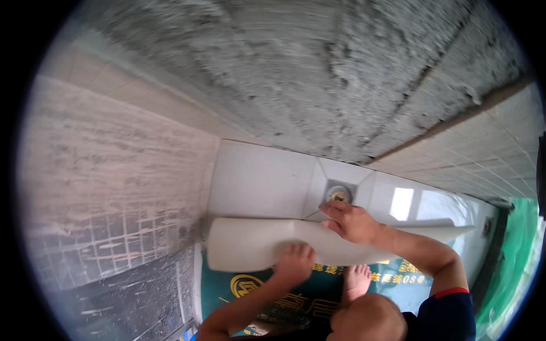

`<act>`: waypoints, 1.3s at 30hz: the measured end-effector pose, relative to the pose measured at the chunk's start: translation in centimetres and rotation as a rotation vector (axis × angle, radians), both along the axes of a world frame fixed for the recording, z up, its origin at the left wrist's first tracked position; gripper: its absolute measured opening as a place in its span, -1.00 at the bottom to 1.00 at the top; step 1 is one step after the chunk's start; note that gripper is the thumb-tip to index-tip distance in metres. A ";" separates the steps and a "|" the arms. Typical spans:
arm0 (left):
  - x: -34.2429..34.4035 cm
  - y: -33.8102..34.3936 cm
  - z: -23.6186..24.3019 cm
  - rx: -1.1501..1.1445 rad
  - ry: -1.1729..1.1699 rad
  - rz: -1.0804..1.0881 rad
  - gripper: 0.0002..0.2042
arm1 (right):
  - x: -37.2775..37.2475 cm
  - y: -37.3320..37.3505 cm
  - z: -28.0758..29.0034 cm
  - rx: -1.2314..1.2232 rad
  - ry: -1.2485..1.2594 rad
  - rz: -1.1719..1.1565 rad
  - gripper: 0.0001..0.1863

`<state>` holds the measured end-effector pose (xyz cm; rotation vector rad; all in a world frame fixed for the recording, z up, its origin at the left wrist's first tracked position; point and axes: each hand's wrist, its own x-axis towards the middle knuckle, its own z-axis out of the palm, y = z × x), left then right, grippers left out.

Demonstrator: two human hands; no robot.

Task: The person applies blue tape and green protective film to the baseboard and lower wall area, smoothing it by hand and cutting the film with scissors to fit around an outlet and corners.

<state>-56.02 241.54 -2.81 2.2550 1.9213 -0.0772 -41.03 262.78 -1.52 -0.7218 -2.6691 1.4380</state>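
Observation:
A sheet with a pale underside is folded or rolled back across the floor, its green printed side lying nearer to me. My left hand grips the near edge of the folded part, its fingers curled over the pale surface. Over the far edge reaches my right hand, fingers stretched toward the left, thumb apart from them above the sheet. Just beyond those fingers lies a square floor drain with a round, yellowish middle. Whether the right fingertips touch the drain or tile cannot be seen.
Pale floor tiles run along the far side, up to a rough grey cement surface. A smeared tiled wall rises at left, another tiled wall at right. My bare foot rests on the sheet. Green netting hangs far right.

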 end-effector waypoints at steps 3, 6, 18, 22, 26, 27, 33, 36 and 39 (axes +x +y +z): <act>2.7 -2.9 -0.1 -0.052 -0.131 0.050 -0.72 | -9.0 -1.1 -6.5 0.311 0.225 0.234 -0.33; 4.8 -4.2 0.1 -0.013 -0.183 0.106 -0.72 | -19.3 -5.2 -11.3 0.407 0.132 0.257 -0.28; 10.4 -11.9 -3.2 -0.235 -0.535 0.241 -0.74 | -32.5 -1.7 -12.9 0.598 -0.128 -0.146 -0.15; 9.3 -14.9 -5.6 -0.241 -0.612 0.161 -0.71 | -25.8 -1.6 -13.6 0.538 -0.041 -0.256 -0.16; 6.4 -12.2 -2.2 -0.267 -0.625 0.137 -0.75 | -15.8 -0.3 -12.5 0.516 -0.052 -0.311 -0.17; 6.0 -11.7 -1.6 -0.269 -0.633 0.127 -0.76 | -13.2 0.1 -12.3 0.505 -0.055 -0.312 -0.17; 4.8 -10.8 -1.2 -0.232 -0.595 0.037 -0.77 | 0.3 0.7 -12.3 0.604 -0.234 -0.357 -0.14; 4.2 -9.7 -0.6 -0.331 -0.508 -0.039 -0.75 | 5.9 1.0 -11.4 0.572 -0.267 -0.412 -0.12; 3.9 -8.3 -0.2 -0.316 -0.526 -0.085 -0.75 | 13.0 1.2 -11.5 0.585 -0.284 -0.516 -0.12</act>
